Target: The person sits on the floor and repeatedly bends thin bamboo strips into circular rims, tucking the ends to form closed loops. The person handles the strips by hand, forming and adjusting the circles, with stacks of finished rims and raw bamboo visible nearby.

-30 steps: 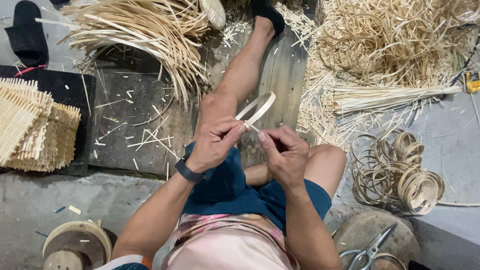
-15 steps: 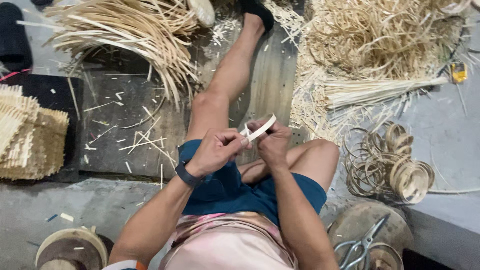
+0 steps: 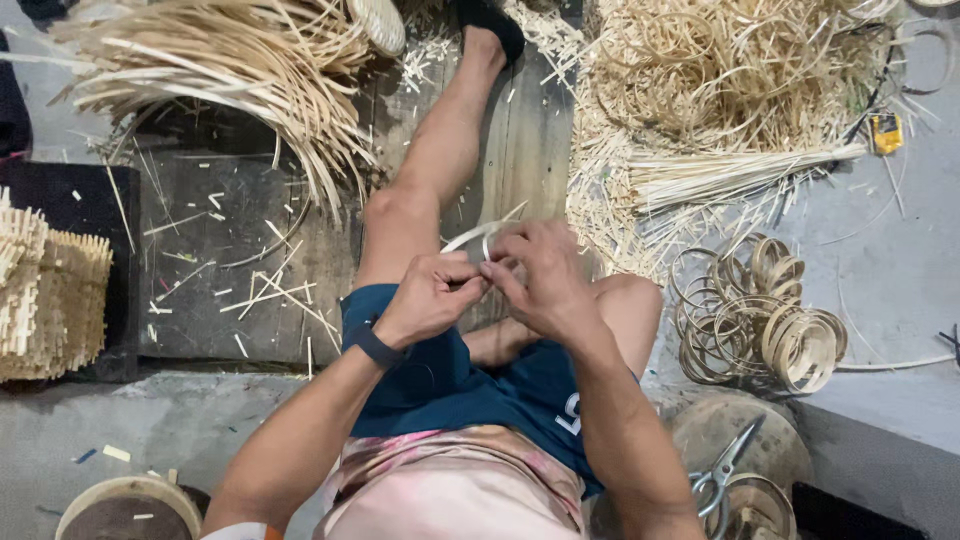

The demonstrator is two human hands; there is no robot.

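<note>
Pale bamboo strip (image 3: 478, 235), thin and curved into a loop, sits pinched between both hands just above the person's bent knee. Left hand (image 3: 432, 296) closes its thumb and forefinger on the strip's lower end, a dark wristband (image 3: 373, 346) on the wrist behind it. Right hand (image 3: 537, 275) curls over the loop from the other side, fingers bent tight around it, fingertips touching those of the left. Just beyond the right hand, further right on the grey floor, lies a heap of finished bamboo rings (image 3: 765, 320). Above that, well away from the hands, spreads a tangle of loose shavings and coils (image 3: 735, 70), with a straight bundle of splints (image 3: 730, 172) laid below it. Beyond the left hand, long pale strips (image 3: 230, 65) fan out over a dark board (image 3: 215, 265), and a woven stack (image 3: 50, 295) stands at the far left edge. Near the right elbow, scissors (image 3: 722, 470) rest on a round stump.
</note>
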